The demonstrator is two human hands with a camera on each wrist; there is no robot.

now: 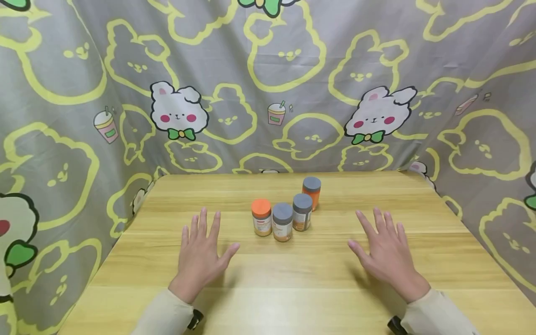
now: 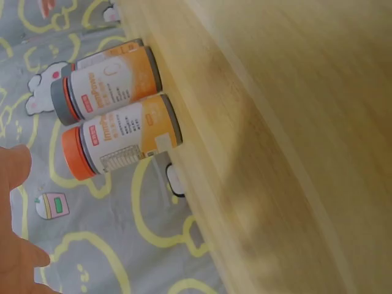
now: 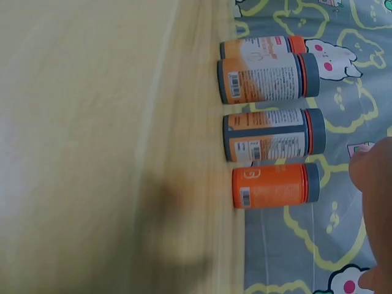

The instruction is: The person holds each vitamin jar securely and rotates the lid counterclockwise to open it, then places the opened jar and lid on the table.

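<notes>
My left hand (image 1: 200, 258) hovers over the left of the table, fingers spread and holding nothing. Over the right side my right hand (image 1: 386, 253) is spread the same way, also bare. Several supplement bottles stand upright between them. An orange-lidded bottle (image 1: 262, 217) is nearest my left hand. Close beside it stands a grey-lidded bottle (image 1: 282, 222) with a white and orange label. Another grey-lidded bottle (image 1: 302, 212) is slightly farther back, and behind it an orange-bodied bottle (image 1: 311, 191) with a grey lid. Labels show in the left wrist view on the orange-lidded bottle (image 2: 125, 136).
The wooden table (image 1: 293, 284) has its far edge just behind the bottles. A grey curtain (image 1: 234, 60) with yellow outlines and white cartoon bears hangs along the back and both sides. Dark bands show at both sleeve cuffs (image 1: 165, 314).
</notes>
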